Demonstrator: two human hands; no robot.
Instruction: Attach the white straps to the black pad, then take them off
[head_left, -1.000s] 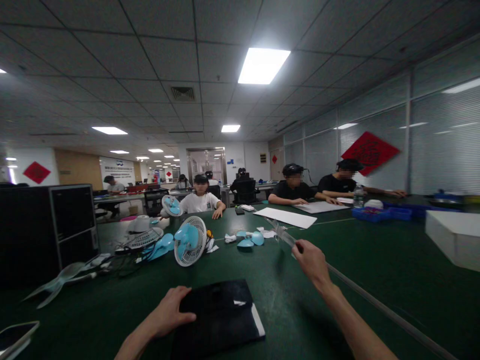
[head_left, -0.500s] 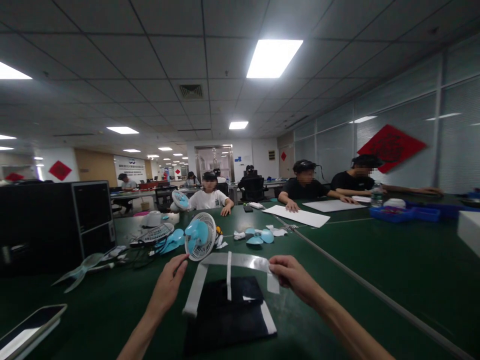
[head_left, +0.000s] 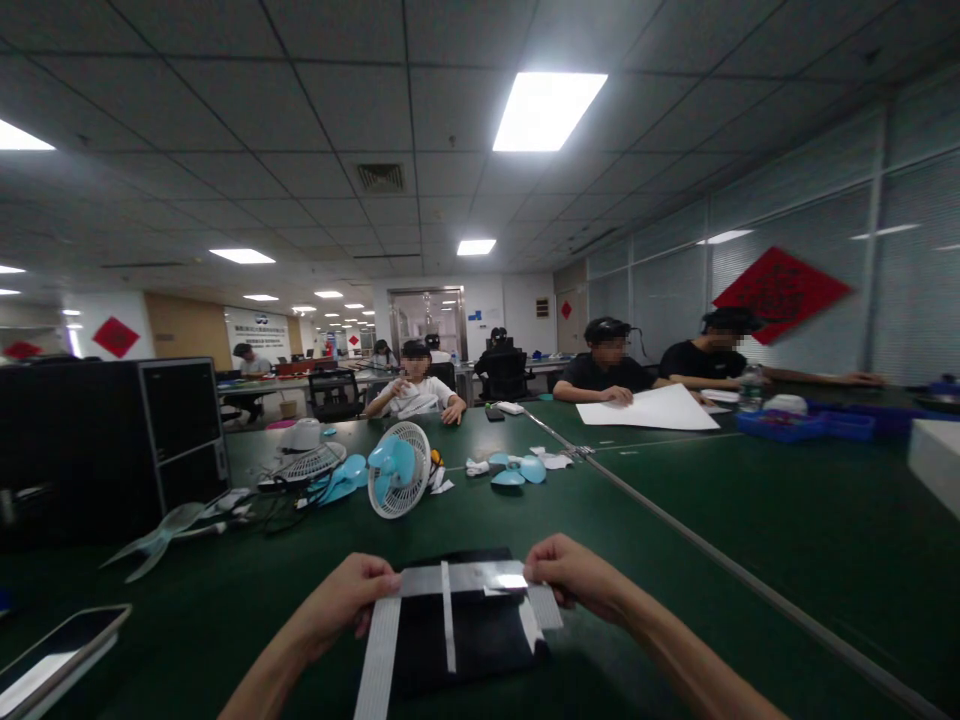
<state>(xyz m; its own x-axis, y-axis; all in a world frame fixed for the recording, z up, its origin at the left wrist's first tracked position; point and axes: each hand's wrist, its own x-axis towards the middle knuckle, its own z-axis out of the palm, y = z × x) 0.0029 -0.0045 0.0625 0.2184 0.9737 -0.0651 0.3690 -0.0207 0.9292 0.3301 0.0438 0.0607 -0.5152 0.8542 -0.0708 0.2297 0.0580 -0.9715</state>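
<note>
My left hand (head_left: 352, 598) pinches a long, flat, grey-white strip (head_left: 427, 581) near its left bend. My right hand (head_left: 574, 575) has its fingers closed on the same strip at the right. Between the hands the strip runs level and nearly straight. On the left a ribbed length drops toward me out of view, and a short end hangs below the right hand. A narrow white band (head_left: 448, 630) crosses the strip and hangs down from it. Behind and below lies a flat, shiny black piece (head_left: 491, 640) on the green table (head_left: 675, 560).
Beyond the hands stand a white fan head with blue blades (head_left: 399, 470) and loose blue fan blades (head_left: 517, 470). A phone (head_left: 60, 655) lies at lower left, near a black computer case (head_left: 187, 430). Across the table a person handles a white sheet (head_left: 649, 410); blue trays (head_left: 795, 425) lie right.
Both hands have come down and closer to me with the strip, which is straighter now. My left hand has closed on it. Across the table, a person's white sheet has shifted right and lifted.
</note>
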